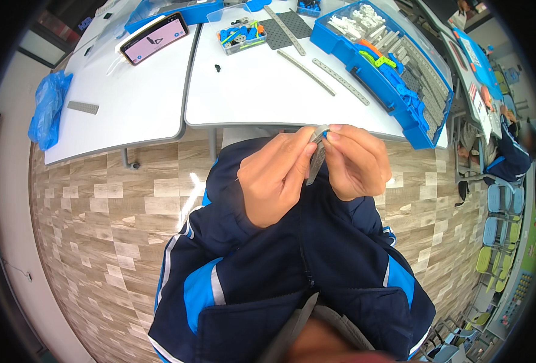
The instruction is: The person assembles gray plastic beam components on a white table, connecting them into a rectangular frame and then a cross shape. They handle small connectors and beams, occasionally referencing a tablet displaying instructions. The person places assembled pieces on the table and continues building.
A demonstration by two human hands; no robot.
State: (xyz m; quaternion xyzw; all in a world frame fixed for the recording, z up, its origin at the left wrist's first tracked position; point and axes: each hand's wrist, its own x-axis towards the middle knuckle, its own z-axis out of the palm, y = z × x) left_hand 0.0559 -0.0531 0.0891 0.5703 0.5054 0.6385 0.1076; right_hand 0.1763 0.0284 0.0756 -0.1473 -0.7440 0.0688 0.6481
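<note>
Both hands meet in front of my chest, just off the table's near edge. My left hand [278,174] is closed around a grey building-kit beam [317,164], whose lower end hangs down between the hands. My right hand [358,162] pinches the top of the same beam with thumb and fingertips. A small blue piece [324,135], perhaps a connector pin, shows at the beam's upper end by my right thumb. Fingers hide much of the beam, so I cannot tell whether it is one part or several joined.
A blue parts case [422,136] stands at the right, full of white, grey, orange and blue pieces. Long grey strips [307,72] lie beside it. Farther back are a clear box [243,43] of small parts and a propped phone [156,39]. A blue plastic bag [50,112] hangs at far left.
</note>
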